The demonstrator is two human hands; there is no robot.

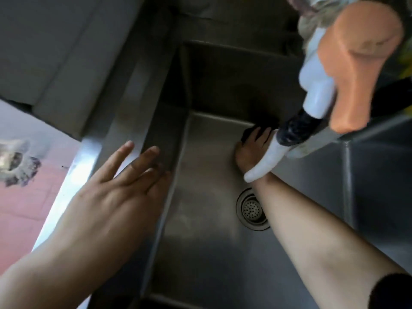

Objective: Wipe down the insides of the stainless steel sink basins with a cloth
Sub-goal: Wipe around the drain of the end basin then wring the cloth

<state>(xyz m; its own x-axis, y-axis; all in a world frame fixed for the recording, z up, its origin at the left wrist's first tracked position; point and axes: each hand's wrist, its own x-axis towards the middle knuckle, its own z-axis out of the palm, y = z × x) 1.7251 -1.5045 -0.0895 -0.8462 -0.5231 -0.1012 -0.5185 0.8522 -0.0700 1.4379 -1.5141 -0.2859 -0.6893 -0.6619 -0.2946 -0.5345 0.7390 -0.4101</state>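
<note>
Left hand [116, 181] rests flat and open on the sink [200, 253] rim; right hand [252, 150] presses a dark cloth [265, 130], half hidden behind the tap [316, 103], past the drain [252, 209].

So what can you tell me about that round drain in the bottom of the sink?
The drain is a round metal strainer, a perforated cup inside a raised ring, dull grey like the steel around it. It sits flush in the basin floor, towards the right wall. The right forearm passes over its right edge and hides part. Nothing visibly sits in it.

Bare forearms (dark right sleeve [392, 291])
</note>
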